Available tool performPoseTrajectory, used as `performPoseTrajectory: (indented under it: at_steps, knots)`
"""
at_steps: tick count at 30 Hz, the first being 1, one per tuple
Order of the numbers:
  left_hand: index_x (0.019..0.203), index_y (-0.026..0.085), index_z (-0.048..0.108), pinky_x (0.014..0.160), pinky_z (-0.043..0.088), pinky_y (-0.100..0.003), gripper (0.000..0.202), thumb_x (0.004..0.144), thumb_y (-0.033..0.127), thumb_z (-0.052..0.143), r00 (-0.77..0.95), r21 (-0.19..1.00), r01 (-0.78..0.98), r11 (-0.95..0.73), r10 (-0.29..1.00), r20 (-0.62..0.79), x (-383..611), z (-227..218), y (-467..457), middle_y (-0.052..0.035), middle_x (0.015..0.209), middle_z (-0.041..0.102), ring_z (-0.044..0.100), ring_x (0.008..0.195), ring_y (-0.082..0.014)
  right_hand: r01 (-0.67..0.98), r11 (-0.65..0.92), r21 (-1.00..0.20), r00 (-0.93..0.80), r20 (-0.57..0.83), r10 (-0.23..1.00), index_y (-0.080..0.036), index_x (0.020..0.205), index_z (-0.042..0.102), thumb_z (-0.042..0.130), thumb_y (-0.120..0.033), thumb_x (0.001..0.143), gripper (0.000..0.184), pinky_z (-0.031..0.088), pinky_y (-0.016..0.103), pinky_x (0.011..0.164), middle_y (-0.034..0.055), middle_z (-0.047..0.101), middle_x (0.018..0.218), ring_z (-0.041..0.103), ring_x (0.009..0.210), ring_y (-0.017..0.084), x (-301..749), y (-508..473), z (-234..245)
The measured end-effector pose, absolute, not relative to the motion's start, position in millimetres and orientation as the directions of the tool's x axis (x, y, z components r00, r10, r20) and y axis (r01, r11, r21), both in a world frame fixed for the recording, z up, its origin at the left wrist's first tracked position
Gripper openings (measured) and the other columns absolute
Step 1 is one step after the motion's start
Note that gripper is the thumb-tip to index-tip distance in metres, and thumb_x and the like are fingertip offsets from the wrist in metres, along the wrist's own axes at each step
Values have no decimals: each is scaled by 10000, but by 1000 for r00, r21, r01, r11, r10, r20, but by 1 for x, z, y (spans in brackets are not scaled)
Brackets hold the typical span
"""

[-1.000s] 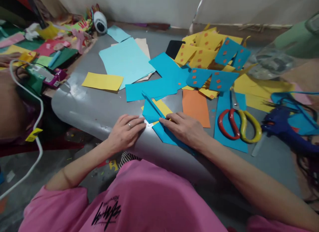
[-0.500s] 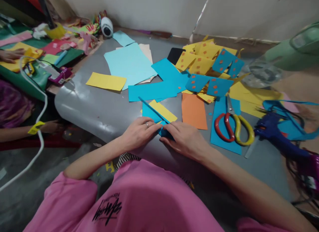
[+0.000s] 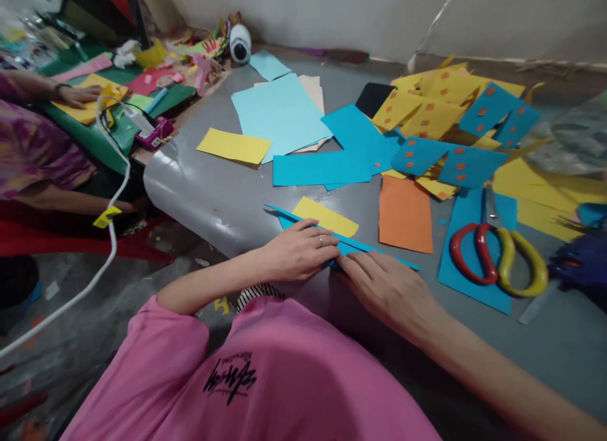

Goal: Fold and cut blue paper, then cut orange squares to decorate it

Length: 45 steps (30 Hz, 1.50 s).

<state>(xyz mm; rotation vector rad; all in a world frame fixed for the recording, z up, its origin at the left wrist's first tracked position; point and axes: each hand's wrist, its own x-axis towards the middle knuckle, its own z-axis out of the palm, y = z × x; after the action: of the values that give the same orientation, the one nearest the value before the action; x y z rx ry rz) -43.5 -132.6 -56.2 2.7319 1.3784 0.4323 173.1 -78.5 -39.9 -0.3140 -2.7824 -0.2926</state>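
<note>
The left hand (image 3: 303, 248) lies over a folded blue paper (image 3: 360, 244) at the near edge of the desk (image 3: 190, 188); the right hand (image 3: 386, 286) is bent against the same paper, just beside it. Whether either pinches it is hidden. Just beyond lies a yellow strip (image 3: 327, 217). To the right are an orange card (image 3: 405, 213) and scissors (image 3: 484, 254) on a blue sheet (image 3: 462, 217). Farther back are pale blue sheets (image 3: 277, 115) and spotted yellow cutouts (image 3: 439, 119).
</note>
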Motion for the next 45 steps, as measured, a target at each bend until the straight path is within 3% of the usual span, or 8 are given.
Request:
performPoseTrajectory:
  at_steps: [4, 8, 14, 20, 23, 28, 38, 45]
  knots:
    - [1144, 182, 655, 1097, 404, -428, 237, 978, 260, 504, 575, 152, 781, -606, 793, 202, -43, -48, -137, -76, 1204, 721, 640, 1131, -231, 275, 954, 118, -905, 366, 215, -134, 1066, 672, 471, -134, 1003, 211, 393, 338, 703, 67, 712, 825, 557, 709, 202, 185, -86, -42]
    - [1171, 163, 642, 1031, 438, -452, 435, 952, 524, 537, 582, 127, 780, -613, 785, 213, -41, -43, -150, -111, 1170, 707, 621, 1079, -274, 264, 962, 68, -895, 389, 218, -122, 1085, 669, 424, -82, 1001, 262, 404, 336, 732, 78, 722, 863, 566, 758, 208, 194, -91, -43]
    - [1211, 164, 601, 933, 479, -378, 307, 974, 353, 554, 630, 9, 748, -664, 714, 305, -40, -51, -163, -78, 1066, 716, 624, 962, -214, 332, 942, 51, -860, 426, 280, -142, 1021, 689, 540, -260, 1003, 191, 407, 348, 750, 56, 701, 826, 553, 758, 208, 194, -100, -45]
    - [1134, 143, 630, 764, 519, -352, 215, 986, 255, 524, 599, 18, 753, -658, 696, 395, -37, -50, -162, -78, 987, 732, 647, 854, -209, 315, 933, 176, -880, 422, 218, -149, 992, 702, 473, -103, 994, 233, 406, 356, 849, 49, 684, 796, 540, 744, 186, 191, -102, -41]
    - [1085, 135, 648, 723, 542, -353, 202, 992, 226, 494, 568, 59, 762, -645, 709, 419, -38, -47, -158, -90, 991, 741, 668, 806, -207, 320, 931, 175, -876, 430, 220, -171, 971, 694, 511, -166, 1001, 186, 404, 364, 866, 53, 698, 847, 550, 782, 188, 190, -99, -41]
    - [1077, 140, 678, 760, 582, -317, 253, 1012, 228, 451, 451, 200, 788, -582, 767, 456, -40, -43, -154, -95, 1032, 760, 717, 857, -184, 357, 911, 205, -853, 468, 229, -190, 974, 690, 591, -281, 990, 136, 406, 363, 832, 38, 710, 849, 547, 781, 185, 183, -95, -42]
    - [1145, 125, 686, 844, 595, -339, 409, 1006, 452, 483, 395, 296, 790, -537, 815, 424, -45, -27, -156, -122, 1097, 758, 726, 969, -218, 290, 914, 283, -838, 537, 99, -163, 989, 725, 530, -108, 981, 203, 460, 339, 739, 39, 754, 836, 591, 732, 172, 185, -87, -28]
    - [1137, 156, 690, 902, 553, -329, 237, 1011, 242, 508, 385, 223, 785, -578, 738, 555, -54, -9, -127, -102, 1135, 752, 706, 1027, -193, 265, 897, 355, -802, 597, 1, -208, 1007, 721, 600, -117, 947, 163, 486, 329, 760, 38, 783, 920, 651, 835, 182, 202, -70, -7]
